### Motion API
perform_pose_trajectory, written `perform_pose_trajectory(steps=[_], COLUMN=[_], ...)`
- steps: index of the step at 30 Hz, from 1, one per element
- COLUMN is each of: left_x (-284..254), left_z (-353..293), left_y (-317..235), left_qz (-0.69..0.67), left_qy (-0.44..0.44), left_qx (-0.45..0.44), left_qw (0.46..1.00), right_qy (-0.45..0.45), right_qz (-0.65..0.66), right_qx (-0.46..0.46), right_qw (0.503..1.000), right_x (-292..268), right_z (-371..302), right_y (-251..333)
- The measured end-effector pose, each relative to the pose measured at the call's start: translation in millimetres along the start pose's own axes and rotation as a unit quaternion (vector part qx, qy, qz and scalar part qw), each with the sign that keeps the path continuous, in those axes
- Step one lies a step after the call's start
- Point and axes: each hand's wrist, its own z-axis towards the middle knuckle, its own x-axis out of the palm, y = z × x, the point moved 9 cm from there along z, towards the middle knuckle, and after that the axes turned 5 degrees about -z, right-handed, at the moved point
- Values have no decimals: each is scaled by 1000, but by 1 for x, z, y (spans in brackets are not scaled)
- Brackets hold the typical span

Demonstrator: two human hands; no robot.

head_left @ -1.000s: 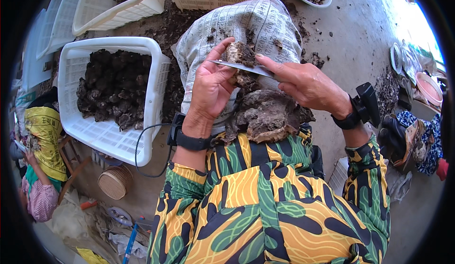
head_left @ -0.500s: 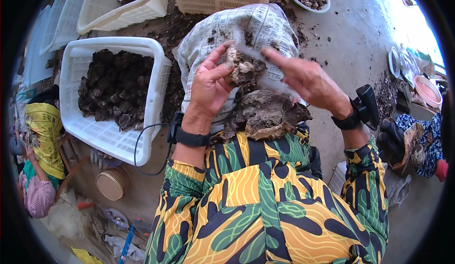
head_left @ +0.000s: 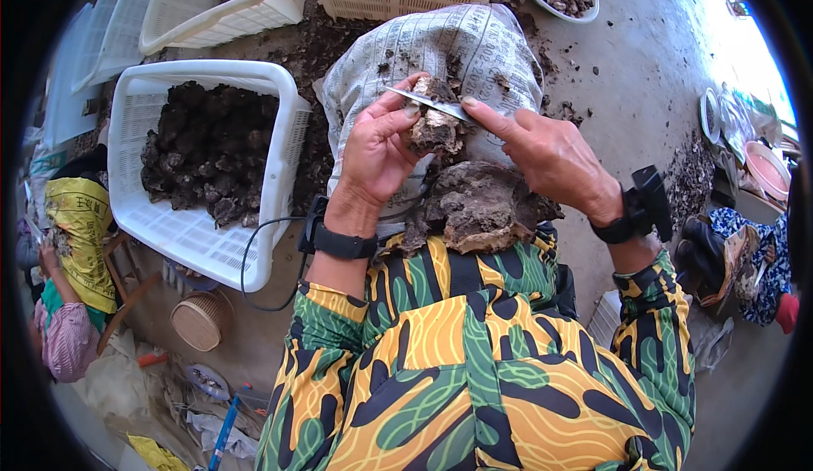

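Brown clump, one: pinched in my left fingers; knife, one: gripped by my right fingers, blade across clump; I'd keep strokes shallow, left fingers clear.

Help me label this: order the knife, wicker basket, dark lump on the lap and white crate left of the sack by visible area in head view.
1. White crate
2. Dark lump
3. Wicker basket
4. Knife

The knife blade is smooth metal, the held lump rough.
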Motion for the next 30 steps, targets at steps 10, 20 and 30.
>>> perform_pose_trajectory(steps=[10, 20, 30], left_x=[1, 3, 2], left_z=[-1, 1, 1], left_y=[0, 0, 2], left_qz=[24, -12, 1], left_qy=[-18, -16, -8], left_qx=[19, 8, 22], left_qw=[999, 1000, 1000], right_qy=[0, -24, -11], right_qz=[75, 5, 52], right_qx=[-35, 15, -23], right_qw=[997, 1000, 998], right_x=[-9, -3, -6], right_z=[-23, 7, -21], right_y=[-10, 3, -14])
